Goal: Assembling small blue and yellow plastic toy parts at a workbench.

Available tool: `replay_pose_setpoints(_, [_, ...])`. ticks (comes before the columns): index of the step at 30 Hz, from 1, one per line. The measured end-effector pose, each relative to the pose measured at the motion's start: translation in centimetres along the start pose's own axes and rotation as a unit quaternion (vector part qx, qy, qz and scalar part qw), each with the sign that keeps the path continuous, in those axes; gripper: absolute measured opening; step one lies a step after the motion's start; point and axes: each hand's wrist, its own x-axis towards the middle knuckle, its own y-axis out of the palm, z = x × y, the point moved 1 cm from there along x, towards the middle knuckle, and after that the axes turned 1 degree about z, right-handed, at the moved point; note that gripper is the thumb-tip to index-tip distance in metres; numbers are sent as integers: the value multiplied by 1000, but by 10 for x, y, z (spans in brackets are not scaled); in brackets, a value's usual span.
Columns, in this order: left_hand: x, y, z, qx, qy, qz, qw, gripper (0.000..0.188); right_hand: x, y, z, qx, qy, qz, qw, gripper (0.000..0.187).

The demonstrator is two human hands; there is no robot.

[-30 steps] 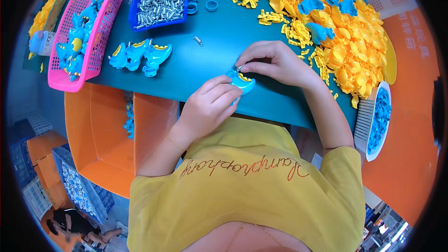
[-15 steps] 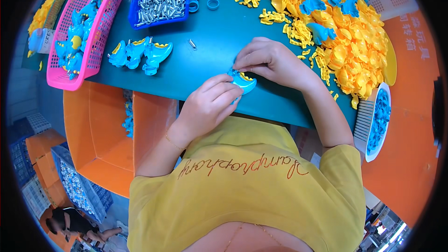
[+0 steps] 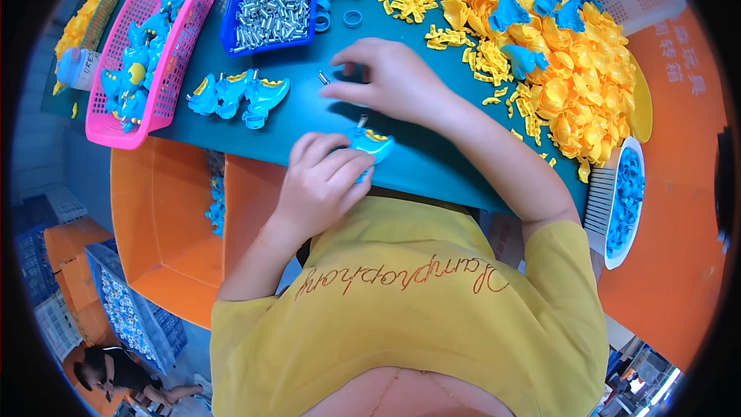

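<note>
Near the table's front edge my left hand (image 3: pixel 324 177) is closed on a blue plastic toy part (image 3: pixel 375 144) with a yellow toothed strip. A metal pin stands up from its top; my fingers hide the part's left side. Farther forward, my right hand (image 3: pixel 394 81) is open, thumb and forefinger apart on either side of a loose metal pin (image 3: pixel 323 77) on the table. Left of there, several similar blue toy parts (image 3: pixel 265 96) with yellow strips and pins lie in a row.
A blue tray (image 3: pixel 229 31) of metal pins stands at the back, with blue rings (image 3: pixel 353 18) beside it. A pink basket (image 3: pixel 162 112) of blue parts is at left. Yellow shells (image 3: pixel 571 100) are heaped at right, near a white container (image 3: pixel 635 243) of small blue pieces.
My right hand has left the toy part and moved left and forward to the loose pin, its fingers spreading. A pin now shows upright in the toy part, which has shifted left with my left hand.
</note>
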Motion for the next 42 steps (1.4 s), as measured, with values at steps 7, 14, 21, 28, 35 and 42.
replay_pose_setpoints(7, [1, -25, 24, 158, -71, -46, 984, 17, -3, 5, -26, -93, -31, -34, 995, 12])
replay_pose_setpoints(14, [21, -30, 44, 240, -146, -42, 959, 21, -100, -43, -31, -14, 57, -37, 998, 9])
replay_pose_setpoints(21, [90, -57, 19, 223, -89, -28, 970, 34, -149, -45, -23, -44, 44, -93, 994, 14])
replay_pose_setpoints(28, [228, 19, 23, -16, 186, 17, 982, 28, -156, -39, -27, 90, 105, -106, 985, 15])
replay_pose_setpoints(35, [295, 81, 22, 36, 183, -20, 982, 28, -158, -42, -36, 120, 88, -141, 979, 14])
replay_pose_setpoints(42, [357, 60, 174, 136, -30, 15, 990, 84, -153, -38, -33, 106, 83, -146, 980, 14])
